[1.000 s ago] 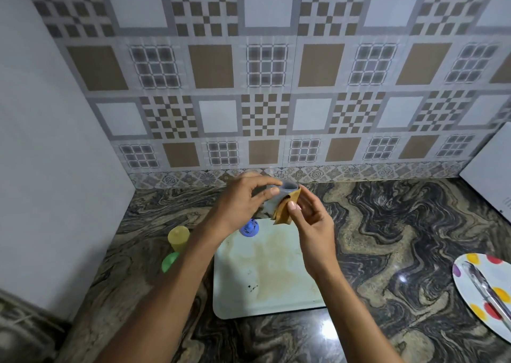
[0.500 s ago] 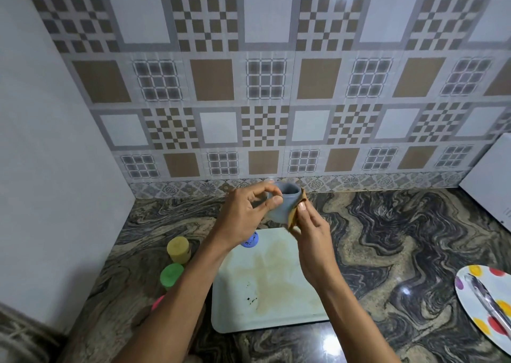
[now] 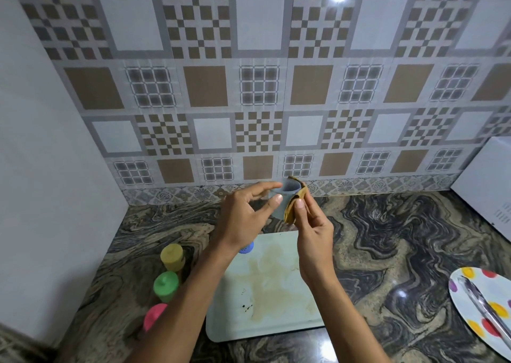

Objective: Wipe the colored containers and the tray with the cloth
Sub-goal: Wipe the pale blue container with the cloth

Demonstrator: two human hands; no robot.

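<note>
Above the far edge of the pale rectangular plastic tray (image 3: 279, 326), both hands were raised together. The left hand (image 3: 243, 219) held a small translucent grey-blue plastic cup (image 3: 284, 196) lightly, its fingers (image 3: 276, 199) only partly curled, with thumb and forefinger tips pinching the cup's side and rim while the other digits stayed loose. The right hand (image 3: 312, 238) had its fingers closed on a folded tan-brown cloth (image 3: 294, 205), thumb on top, pressing the cloth against the right side of the cup, with one fold hooked over the rim.

The tray lay flat on the swirled dark marble surface (image 3: 387, 238), and a brownish stain spread over its middle, with a few dark specks near its front left part. A small blue lid-like piece (image 3: 247, 248) sat at the tray's far left corner, partly hidden by the left wrist. To the left of the tray, three little capped containers stood in a row on the surface: a yellow plastic container (image 3: 172, 256) farthest back, a green plastic container (image 3: 166, 285) in the middle, and a pink plastic container (image 3: 153, 315) nearest, partly hidden behind the left forearm.

At the right edge rested a white plate with coloured dots (image 3: 484, 307), carrying metal tongs (image 3: 484, 304). A white appliance (image 3: 486, 180) stood in the far right corner against the patterned tile wall (image 3: 260, 86).
</note>
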